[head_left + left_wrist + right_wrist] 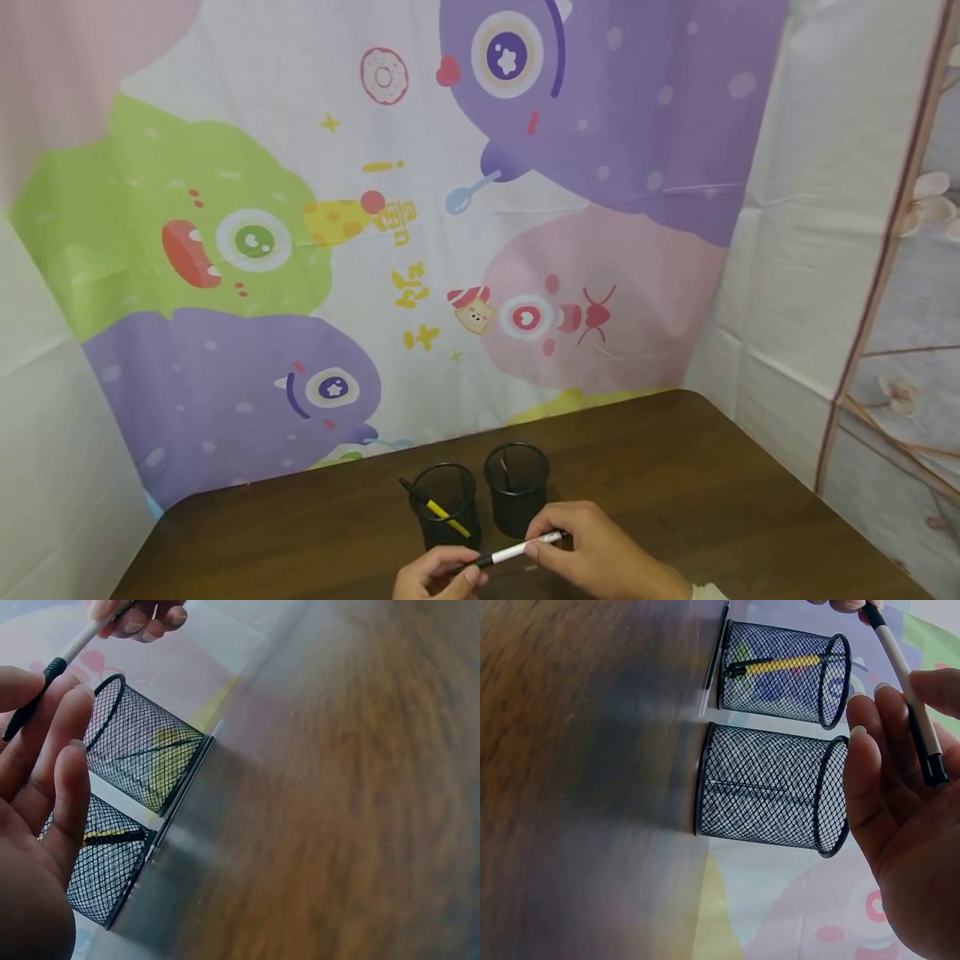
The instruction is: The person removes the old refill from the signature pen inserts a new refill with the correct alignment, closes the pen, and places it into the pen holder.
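Observation:
Between both hands a white pen [517, 551] with a black grip section is held slantwise above the table. My left hand [435, 573] pinches its black end between thumb and finger. On the white barrel, near the black clip end, my right hand [603, 552] grips with thumb and fingers, the clip end lying toward the palm in the right wrist view. Just beyond the hands stand two black mesh pen holders. In the left holder [787, 697] leans a yellow and black pen [448, 518]. Inside the right holder [772, 787] is a thin dark stick.
A thin rod [714, 664], dark with a clear end, lies on the brown wooden table [315, 533] beside the left holder's base. A cartoon-printed cloth [420, 392] hangs behind the table, with pale cloth walls at both sides.

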Demonstrator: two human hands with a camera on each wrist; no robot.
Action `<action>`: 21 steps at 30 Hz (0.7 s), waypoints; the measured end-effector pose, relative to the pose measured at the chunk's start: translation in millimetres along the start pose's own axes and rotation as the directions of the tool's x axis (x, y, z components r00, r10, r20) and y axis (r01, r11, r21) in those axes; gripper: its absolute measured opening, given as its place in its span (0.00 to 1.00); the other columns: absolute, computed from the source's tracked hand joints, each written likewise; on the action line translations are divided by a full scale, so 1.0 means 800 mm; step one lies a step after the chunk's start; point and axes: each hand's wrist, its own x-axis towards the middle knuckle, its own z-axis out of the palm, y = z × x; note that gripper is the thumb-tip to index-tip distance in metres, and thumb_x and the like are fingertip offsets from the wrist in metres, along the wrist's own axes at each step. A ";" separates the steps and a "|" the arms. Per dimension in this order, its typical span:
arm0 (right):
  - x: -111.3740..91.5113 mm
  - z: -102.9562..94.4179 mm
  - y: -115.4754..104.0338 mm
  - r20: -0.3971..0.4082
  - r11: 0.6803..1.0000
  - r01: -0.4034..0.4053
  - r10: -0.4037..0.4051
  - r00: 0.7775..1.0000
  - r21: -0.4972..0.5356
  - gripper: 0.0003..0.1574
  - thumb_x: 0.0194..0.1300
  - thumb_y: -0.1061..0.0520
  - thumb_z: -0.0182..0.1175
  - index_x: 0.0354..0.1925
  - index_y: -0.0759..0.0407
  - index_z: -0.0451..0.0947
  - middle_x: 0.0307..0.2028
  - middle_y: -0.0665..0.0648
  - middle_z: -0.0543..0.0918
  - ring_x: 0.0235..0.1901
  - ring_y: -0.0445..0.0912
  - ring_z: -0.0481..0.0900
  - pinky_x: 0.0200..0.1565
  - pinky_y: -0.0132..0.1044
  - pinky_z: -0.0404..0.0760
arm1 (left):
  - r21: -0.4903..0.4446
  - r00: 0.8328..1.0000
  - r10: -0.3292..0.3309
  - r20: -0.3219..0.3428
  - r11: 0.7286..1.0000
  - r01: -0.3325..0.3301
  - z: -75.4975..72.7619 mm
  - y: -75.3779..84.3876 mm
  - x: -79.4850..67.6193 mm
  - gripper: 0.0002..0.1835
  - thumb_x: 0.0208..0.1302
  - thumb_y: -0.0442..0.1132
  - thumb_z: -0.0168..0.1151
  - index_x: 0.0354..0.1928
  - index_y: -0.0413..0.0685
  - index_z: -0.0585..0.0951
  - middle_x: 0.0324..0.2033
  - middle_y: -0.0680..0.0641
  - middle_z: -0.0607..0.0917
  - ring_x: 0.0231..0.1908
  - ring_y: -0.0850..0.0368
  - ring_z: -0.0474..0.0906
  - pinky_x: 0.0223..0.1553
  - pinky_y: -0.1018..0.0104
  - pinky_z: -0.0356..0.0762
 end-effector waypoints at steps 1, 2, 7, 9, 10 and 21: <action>0.000 0.000 0.000 -0.001 1.000 0.003 -0.003 1.000 0.002 0.05 0.67 0.55 0.67 0.37 0.43 0.81 0.31 0.36 0.80 0.31 0.32 0.76 0.35 0.32 0.78 | 0.013 1.000 0.006 0.011 1.000 -0.007 0.000 -0.001 0.000 0.13 0.65 0.33 0.68 0.45 0.28 0.82 0.30 0.46 0.89 0.29 0.51 0.86 0.31 0.64 0.84; -0.001 0.000 -0.001 -0.001 1.000 0.008 -0.008 1.000 0.000 0.05 0.67 0.55 0.67 0.37 0.43 0.81 0.31 0.36 0.80 0.31 0.32 0.76 0.35 0.32 0.78 | 0.024 1.000 0.006 0.022 1.000 -0.007 0.001 -0.001 -0.001 0.13 0.65 0.34 0.68 0.45 0.29 0.83 0.30 0.46 0.89 0.30 0.52 0.86 0.31 0.65 0.83; -0.004 0.002 -0.003 0.005 0.997 0.072 -0.072 0.997 -0.013 0.04 0.66 0.56 0.68 0.37 0.45 0.82 0.31 0.36 0.80 0.31 0.30 0.75 0.33 0.32 0.78 | 0.119 0.995 0.064 0.082 0.990 -0.073 0.010 -0.005 -0.004 0.14 0.65 0.37 0.69 0.48 0.33 0.85 0.30 0.52 0.89 0.29 0.60 0.85 0.31 0.67 0.82; -0.005 0.002 -0.003 0.007 0.996 0.092 -0.092 0.996 -0.010 0.04 0.66 0.56 0.68 0.38 0.46 0.82 0.31 0.37 0.80 0.30 0.30 0.74 0.32 0.32 0.78 | 0.152 0.990 0.102 0.093 0.982 -0.116 0.013 -0.008 -0.003 0.13 0.66 0.37 0.69 0.47 0.35 0.86 0.29 0.54 0.89 0.29 0.61 0.86 0.30 0.66 0.83; -0.005 0.002 -0.003 0.007 0.995 0.097 -0.097 0.995 -0.006 0.04 0.66 0.56 0.68 0.38 0.46 0.82 0.31 0.37 0.80 0.30 0.30 0.74 0.32 0.32 0.78 | 0.165 0.988 0.121 0.094 0.977 -0.135 0.015 -0.008 -0.003 0.12 0.66 0.37 0.69 0.46 0.36 0.86 0.28 0.54 0.89 0.28 0.61 0.86 0.29 0.65 0.83; 0.000 0.000 -0.001 0.034 0.997 0.073 -0.073 0.997 -0.007 0.04 0.68 0.55 0.67 0.38 0.43 0.82 0.33 0.37 0.81 0.31 0.31 0.76 0.34 0.31 0.78 | 0.262 0.980 0.197 0.031 0.945 -0.198 0.019 -0.005 0.001 0.02 0.63 0.37 0.71 0.36 0.47 0.88 0.24 0.59 0.88 0.24 0.66 0.85 0.24 0.69 0.81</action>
